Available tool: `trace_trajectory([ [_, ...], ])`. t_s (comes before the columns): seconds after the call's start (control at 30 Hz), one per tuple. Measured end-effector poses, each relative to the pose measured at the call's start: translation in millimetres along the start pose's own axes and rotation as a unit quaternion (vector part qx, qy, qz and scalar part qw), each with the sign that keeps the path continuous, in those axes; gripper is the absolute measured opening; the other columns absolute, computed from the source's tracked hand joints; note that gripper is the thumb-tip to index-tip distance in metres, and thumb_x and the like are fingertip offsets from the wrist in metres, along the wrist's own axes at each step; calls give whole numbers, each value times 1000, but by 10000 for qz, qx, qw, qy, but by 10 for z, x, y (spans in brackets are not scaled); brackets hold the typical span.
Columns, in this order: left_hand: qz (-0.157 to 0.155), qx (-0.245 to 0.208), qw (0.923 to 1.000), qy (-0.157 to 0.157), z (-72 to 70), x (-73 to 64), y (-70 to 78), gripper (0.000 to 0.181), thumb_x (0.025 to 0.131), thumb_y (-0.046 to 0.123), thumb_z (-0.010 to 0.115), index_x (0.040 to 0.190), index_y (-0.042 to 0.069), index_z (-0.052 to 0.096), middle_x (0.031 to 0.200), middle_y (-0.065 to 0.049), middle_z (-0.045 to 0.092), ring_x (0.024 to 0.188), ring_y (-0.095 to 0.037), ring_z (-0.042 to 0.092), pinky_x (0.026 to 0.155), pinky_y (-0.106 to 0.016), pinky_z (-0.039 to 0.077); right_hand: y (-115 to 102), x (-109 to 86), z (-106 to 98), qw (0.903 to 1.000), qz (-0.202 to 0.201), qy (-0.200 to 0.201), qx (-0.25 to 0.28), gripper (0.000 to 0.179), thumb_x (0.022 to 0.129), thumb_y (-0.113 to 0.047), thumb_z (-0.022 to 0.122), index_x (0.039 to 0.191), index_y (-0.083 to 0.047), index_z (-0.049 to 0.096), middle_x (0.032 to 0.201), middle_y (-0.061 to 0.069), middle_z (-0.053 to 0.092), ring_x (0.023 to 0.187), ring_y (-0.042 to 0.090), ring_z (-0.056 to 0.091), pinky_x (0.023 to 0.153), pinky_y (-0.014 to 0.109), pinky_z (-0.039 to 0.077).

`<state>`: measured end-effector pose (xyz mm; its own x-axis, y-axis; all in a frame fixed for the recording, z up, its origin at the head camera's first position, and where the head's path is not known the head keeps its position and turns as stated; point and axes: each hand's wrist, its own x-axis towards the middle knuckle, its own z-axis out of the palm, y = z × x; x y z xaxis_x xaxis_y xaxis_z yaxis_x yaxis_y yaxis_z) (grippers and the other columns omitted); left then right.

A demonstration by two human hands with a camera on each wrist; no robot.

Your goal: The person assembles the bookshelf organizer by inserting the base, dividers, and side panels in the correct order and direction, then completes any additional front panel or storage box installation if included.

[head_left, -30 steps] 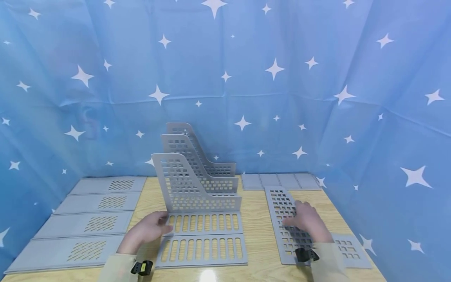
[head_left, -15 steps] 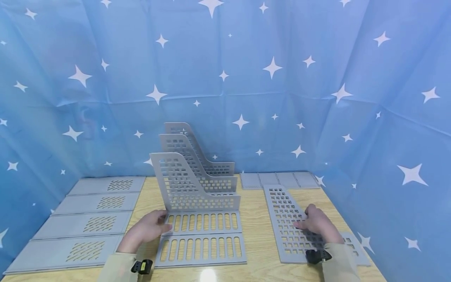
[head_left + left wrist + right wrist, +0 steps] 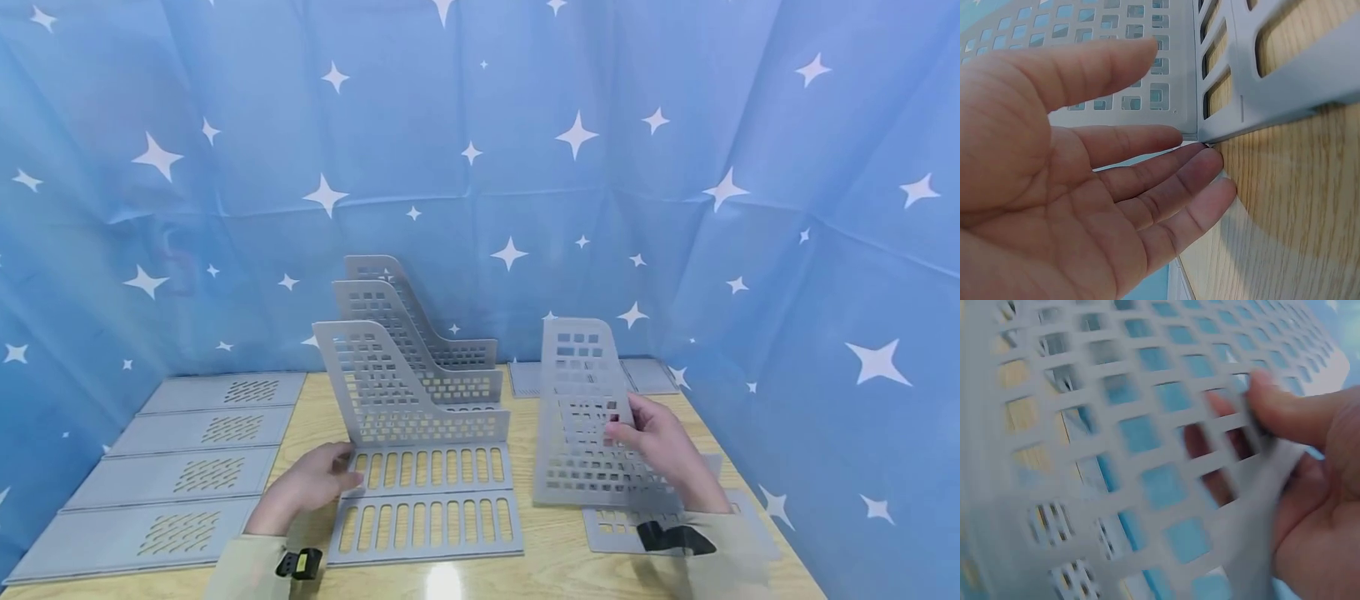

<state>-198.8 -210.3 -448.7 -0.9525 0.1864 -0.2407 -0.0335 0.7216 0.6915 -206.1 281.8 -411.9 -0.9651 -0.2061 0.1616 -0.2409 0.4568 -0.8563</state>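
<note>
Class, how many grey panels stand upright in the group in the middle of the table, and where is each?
3, one behind another: the front panel, the middle panel and the back panel, nearest the blue curtain. Others could be hidden behind them.

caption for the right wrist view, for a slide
Right hand grips a grey panel by its edge.

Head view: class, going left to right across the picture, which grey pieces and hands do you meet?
Flat panels with diagonal slots, left hand, flat oblong-slotted section, held perforated panel, right hand.
</note>
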Motion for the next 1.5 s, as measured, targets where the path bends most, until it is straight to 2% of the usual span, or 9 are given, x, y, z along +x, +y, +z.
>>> trace_trajectory([
  [0.43, 67, 124, 9998, 121, 6, -3, 23, 59, 98, 16, 69, 145, -12, 48, 136, -31, 59, 124, -49, 57, 99, -60, 51, -82, 48, 304, 9985, -405, 288, 210, 29, 99, 1, 65, 127, 8, 64, 97, 25, 73, 78, 11, 72, 65, 33, 59],
  [0.7, -86, 139, 9998, 141, 5, -52, 49, 60, 101, 20, 65, 146, -14, 46, 135, -31, 60, 125, -48, 57, 100, -60, 51, -77, 11, 241, 9974, -625, -264, -259, 14, 96, -7, 72, 107, 1, 75, 99, 14, 74, 76, 7, 65, 61, 28, 52],
  [0.8, -208, -40, 9996, 201, 14, -108, 52, 57, 103, 18, 61, 146, -16, 44, 130, -30, 63, 102, -38, 68, 91, -53, 56, -113, -3, 247, 9950, -794, -420, -445, 9, 95, -6, 73, 101, -1, 77, 88, 10, 72, 64, 4, 52, 52, 25, 42],
  [0.93, -340, -572, 9975, 243, 32, -167, 56, 53, 106, 12, 54, 148, -16, 41, 123, -25, 66, 71, -23, 63, 71, -41, 55, -174, 30, 462, 9922, -1148, -375, -306, 8, 93, -5, 74, 86, -5, 72, 64, -1, 53, 55, 1, 34, 47, 22, 30],
  [1.0, -384, -799, 9958, 235, 41, -175, 57, 52, 107, 10, 51, 149, -16, 39, 121, -23, 66, 69, -23, 61, 67, -39, 53, -206, 60, 639, 9905, -1311, -341, -237, 15, 93, -8, 76, 80, -10, 69, 61, -4, 43, 54, 0, 32, 48, 21, 30],
  [1.17, -469, -937, 9943, 218, 63, -164, 42, 51, 108, 10, 49, 151, -14, 37, 124, -24, 65, 70, -24, 58, 66, -39, 53, -291, 95, 967, 9856, -1590, -412, -391, 15, 95, -15, 74, 82, -15, 66, 76, -7, 57, 62, 1, 44, 53, 22, 41],
  [1.27, -506, -1011, 9934, 214, 80, -156, 27, 51, 107, 9, 49, 152, -14, 36, 129, -27, 62, 73, -24, 58, 66, -39, 54, -319, 83, 871, 9827, -1470, -563, -975, 15, 96, -18, 74, 84, -18, 65, 85, -9, 62, 73, 3, 54, 62, 24, 50],
  [1.4, -516, -1086, 9924, 250, 101, -165, 7, 52, 107, 9, 49, 152, -14, 36, 126, -26, 64, 71, -24, 57, 66, -38, 53, -261, 13, 432, 9670, -980, -816, -2204, 5, 92, -18, 79, 94, -17, 75, 96, -6, 69, 90, 16, 66, 75, 33, 59],
  [1.5, -498, -1081, 9925, 282, 111, -183, -3, 52, 107, 10, 49, 152, -14, 36, 121, -23, 65, 65, -24, 55, 66, -38, 51, -176, -66, 138, 9550, -387, -897, -2801, 6, 90, -16, 80, 93, -12, 78, 95, 0, 68, 83, 23, 64, 67, 35, 53],
])
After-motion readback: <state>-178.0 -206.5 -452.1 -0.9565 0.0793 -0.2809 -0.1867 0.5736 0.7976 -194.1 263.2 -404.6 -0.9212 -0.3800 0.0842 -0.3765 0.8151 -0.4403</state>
